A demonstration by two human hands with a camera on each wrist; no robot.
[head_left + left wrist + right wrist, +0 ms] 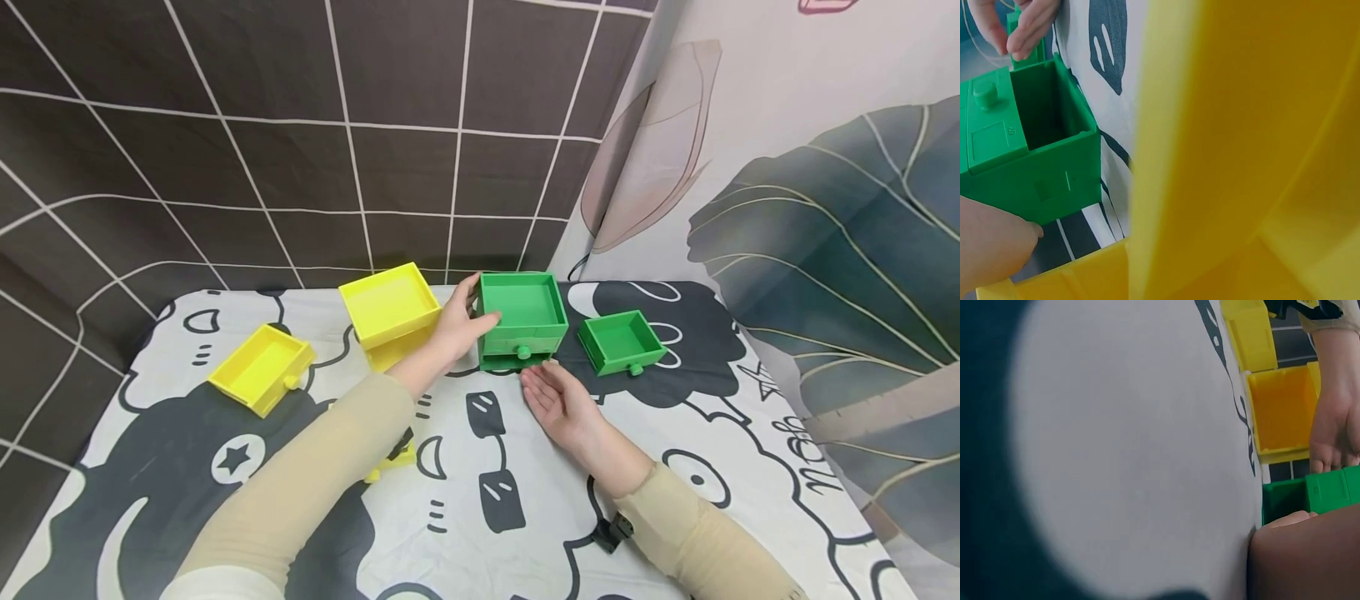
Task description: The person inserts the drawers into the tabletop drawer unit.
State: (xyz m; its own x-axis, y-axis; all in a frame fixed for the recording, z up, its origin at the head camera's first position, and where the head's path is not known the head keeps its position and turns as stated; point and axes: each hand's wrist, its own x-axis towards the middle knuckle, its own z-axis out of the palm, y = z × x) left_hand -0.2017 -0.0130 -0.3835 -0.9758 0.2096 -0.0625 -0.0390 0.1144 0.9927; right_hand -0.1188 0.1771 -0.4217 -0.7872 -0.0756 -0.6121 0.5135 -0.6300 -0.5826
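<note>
A green drawer cabinet [522, 310] with a round knob stands near the wall, its lower compartment gaping; the left wrist view shows that dark hollow beside a fitted drawer [994, 112]. My left hand [453, 323] holds the cabinet's left side, thumb over the rim. Just below the cabinet's front edge is my right hand [561, 406], palm turned up, fingers loosely bent with nothing in them. Whether its fingertips touch the cabinet I cannot tell. A loose green drawer [621, 343] with a knob lies to the right.
Left of the green cabinet stands a yellow cabinet [390, 306], partly behind my left hand. A yellow drawer [262, 369] lies farther left. Another yellow piece [397, 463] is mostly hidden by my left sleeve. Grid-patterned cloth [405, 167] rises behind the patterned cover [465, 575].
</note>
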